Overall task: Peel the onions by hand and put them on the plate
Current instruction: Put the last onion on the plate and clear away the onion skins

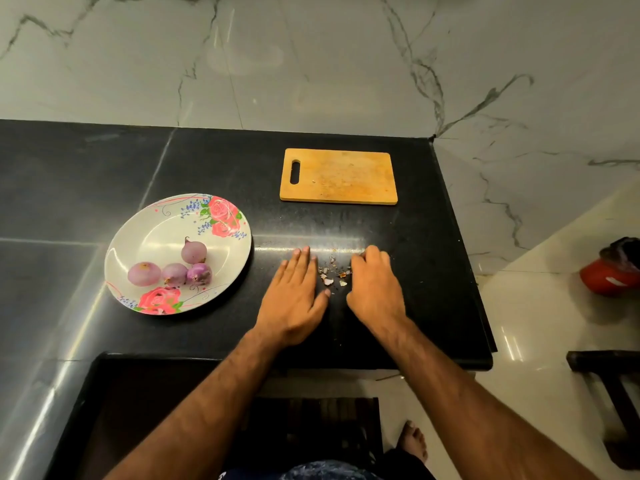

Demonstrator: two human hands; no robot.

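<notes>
I see my left hand lying flat on the black counter, fingers straight and close together, palm down. My right hand sits just beside it, knuckles up, fingers curled under; I cannot tell whether they hold anything. Between the two hands lies a small scatter of onion skin scraps on the counter. Off to the left, four peeled onions sit clustered on the floral plate, three of them in a row and one just behind. Beyond my hands, well apart, lies a wooden cutting board.
</notes>
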